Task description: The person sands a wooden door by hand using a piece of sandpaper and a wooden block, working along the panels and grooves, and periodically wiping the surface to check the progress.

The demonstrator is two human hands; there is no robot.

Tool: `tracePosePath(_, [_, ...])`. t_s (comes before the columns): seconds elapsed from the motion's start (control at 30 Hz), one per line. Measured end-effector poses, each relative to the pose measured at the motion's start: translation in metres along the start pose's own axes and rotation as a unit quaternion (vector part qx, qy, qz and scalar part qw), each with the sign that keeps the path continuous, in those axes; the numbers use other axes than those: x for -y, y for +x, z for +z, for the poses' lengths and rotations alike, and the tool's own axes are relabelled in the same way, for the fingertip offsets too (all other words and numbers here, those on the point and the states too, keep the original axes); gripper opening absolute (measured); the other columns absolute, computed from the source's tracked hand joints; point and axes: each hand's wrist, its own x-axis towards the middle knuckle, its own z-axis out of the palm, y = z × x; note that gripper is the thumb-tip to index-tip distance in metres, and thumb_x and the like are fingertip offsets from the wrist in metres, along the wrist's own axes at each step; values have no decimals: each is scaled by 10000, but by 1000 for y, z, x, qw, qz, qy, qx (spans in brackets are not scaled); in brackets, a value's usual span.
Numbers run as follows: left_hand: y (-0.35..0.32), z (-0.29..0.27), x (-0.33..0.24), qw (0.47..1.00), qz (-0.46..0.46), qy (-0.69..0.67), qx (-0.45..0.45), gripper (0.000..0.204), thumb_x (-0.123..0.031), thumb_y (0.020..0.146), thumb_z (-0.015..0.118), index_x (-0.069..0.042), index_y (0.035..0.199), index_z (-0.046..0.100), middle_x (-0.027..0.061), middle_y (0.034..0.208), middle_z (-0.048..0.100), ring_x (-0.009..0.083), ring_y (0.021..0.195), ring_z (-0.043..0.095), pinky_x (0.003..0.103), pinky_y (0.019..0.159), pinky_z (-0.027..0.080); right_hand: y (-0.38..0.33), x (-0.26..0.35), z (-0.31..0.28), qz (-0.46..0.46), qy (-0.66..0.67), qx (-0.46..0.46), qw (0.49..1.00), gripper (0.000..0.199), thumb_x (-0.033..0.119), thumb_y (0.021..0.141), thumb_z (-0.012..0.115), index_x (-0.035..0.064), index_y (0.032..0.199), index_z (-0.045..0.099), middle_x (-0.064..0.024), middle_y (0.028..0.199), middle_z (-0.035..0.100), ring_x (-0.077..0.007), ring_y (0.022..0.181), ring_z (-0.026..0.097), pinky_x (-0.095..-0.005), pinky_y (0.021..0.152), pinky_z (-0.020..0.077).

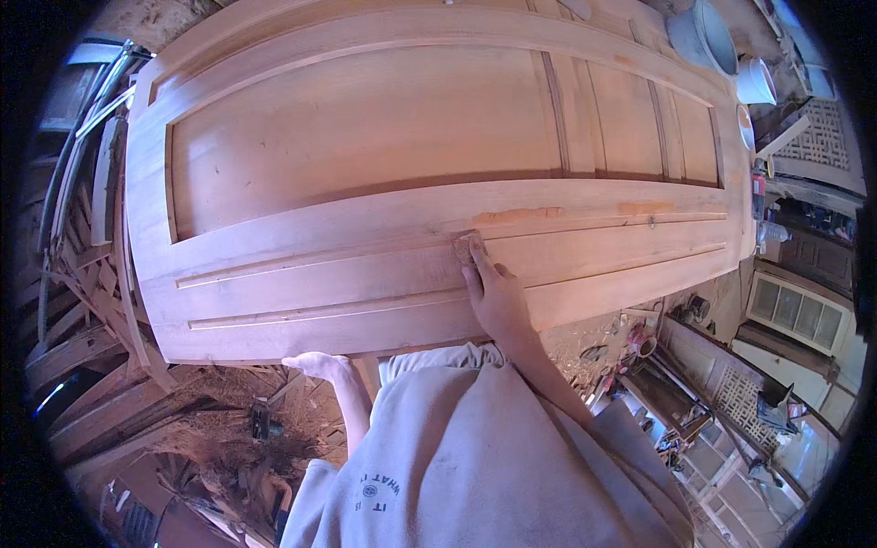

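Sandpaper [468,245], a small tan piece, sits pinned flat under the fingertips of your right hand [493,297], pressed onto the near rail of the wooden door [365,128] that lies flat in front of you. Your grip there is narrow: fingers together and extended over the pad, holding it down rather than wrapping it. Just beyond the fingertips runs a streak of orange filler [516,216], and a second patch [645,208] lies farther to the right of that grip along the same rail.

Your left hand [318,365] rests at the door's near edge, well to the left of and below the working hand; its fingers look loosely spread and hold nothing that I can make out.

What could go wrong, as I judge it: the pad is small, so it may slip out from under your fingertips and let them rub bare wood. Pressing with the fingertips alone may cut a hollow beside the groove. With your weight leaning over the edge, the door could shift if the left hand lets up.

Count: one door, one sandpaper piece, two filler patches, two hands. Beyond the door's far right corner stand a grey metal bucket [702,36] and one white cup [755,80].
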Motion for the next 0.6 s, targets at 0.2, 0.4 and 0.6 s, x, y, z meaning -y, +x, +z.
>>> tracePosePath(0.2, [11,-12,7,998,15,-26,49,844,-610,1035,236,60,1547,211,250,1582,282,383,1433,367,500,1196,340,58,8,-68,-170,-124,100,973,416,348,1015,558,226,1413,540,-240,838,637,-419,764,666,-521,721,538])
tracePosePath(0.4, [4,-8,1,997,-1,-65,42,818,-594,1041,250,37,1559,197,226,1606,243,364,1458,328,499,1211,307,89,-13,-94,-178,-247,231,924,320,410,1024,515,227,1267,611,-203,860,660,-395,801,686,-516,720,557])
tracePosePath(0.6, [3,-8,1,998,-6,-56,35,823,-604,1037,269,27,1560,204,222,1606,247,364,1455,336,496,1208,309,91,-56,-149,-159,-294,216,917,420,491,1039,432,152,1158,650,-216,827,680,-423,793,695,-565,721,554])
